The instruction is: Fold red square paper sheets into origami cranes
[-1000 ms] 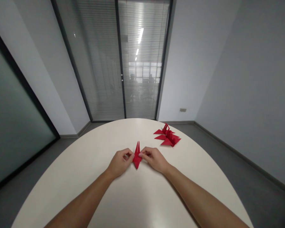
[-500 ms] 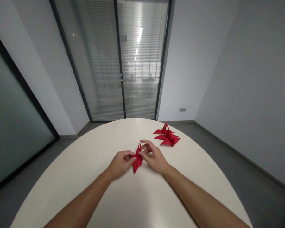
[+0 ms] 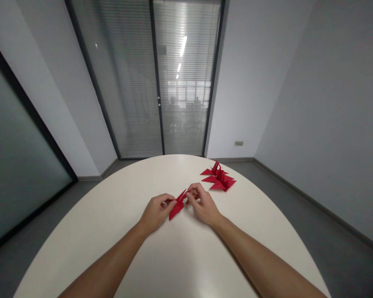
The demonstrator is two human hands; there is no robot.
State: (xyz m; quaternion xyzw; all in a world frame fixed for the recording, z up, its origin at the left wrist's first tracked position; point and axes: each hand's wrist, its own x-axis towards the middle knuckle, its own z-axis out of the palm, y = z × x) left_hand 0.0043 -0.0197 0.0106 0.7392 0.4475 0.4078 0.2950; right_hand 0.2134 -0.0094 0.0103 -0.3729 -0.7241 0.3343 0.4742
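Note:
A red origami paper crane [image 3: 176, 210], with narrow upright points and a broad lower flap, is held between my two hands just over the table. My left hand [image 3: 158, 210] is closed, its thumb and fingers pinching the crane's left side. On the other side, my right hand [image 3: 202, 203] is closed too, with thumb and forefinger pinching one of the narrow points; the fingertips partly hide it. Several finished-looking red paper cranes [image 3: 219, 178] sit bunched together beyond my right hand.
The round white table [image 3: 118, 207] fills the space in front of me. Past its far edge stand glass panels with blinds [image 3: 136, 103] in a dark frame. A wall outlet [image 3: 239, 143] sits low on the pale wall to the right.
The crane in my hands has tilted, its top leaning right and its lower flap swinging left. My right forefinger has curled from outstretched to a pinch on a narrow point. The bunched cranes have not moved.

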